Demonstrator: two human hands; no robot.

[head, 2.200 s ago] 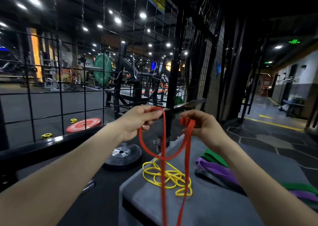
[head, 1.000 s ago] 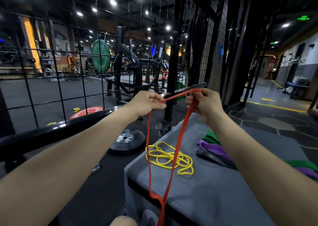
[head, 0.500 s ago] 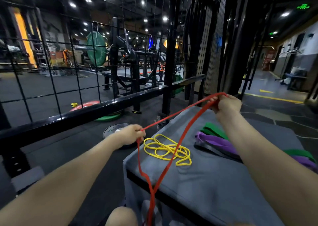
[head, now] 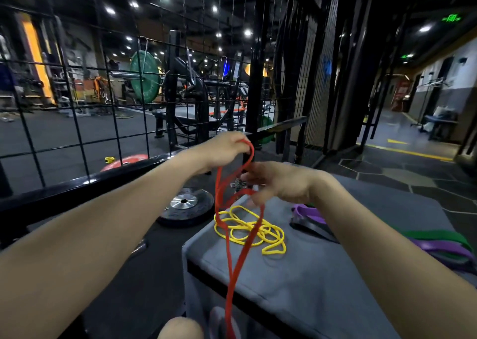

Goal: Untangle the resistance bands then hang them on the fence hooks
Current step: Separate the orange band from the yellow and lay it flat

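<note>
Two hands work the red band [head: 233,238]. The left hand [head: 222,149] pinches its top loop between curled fingertips, raised before the wire fence [head: 85,101]. The right hand [head: 277,181] is blurred; its fingers seem curled round a lower strand, though I cannot be sure. The band hangs down past the grey box [head: 322,282], where the yellow band [head: 251,229] lies tangled beside purple bands [head: 309,213].

A red band [head: 233,266], a yellow band [head: 251,229], purple band [head: 308,213] and green band [head: 438,235] on a grey box [head: 322,287].
</note>
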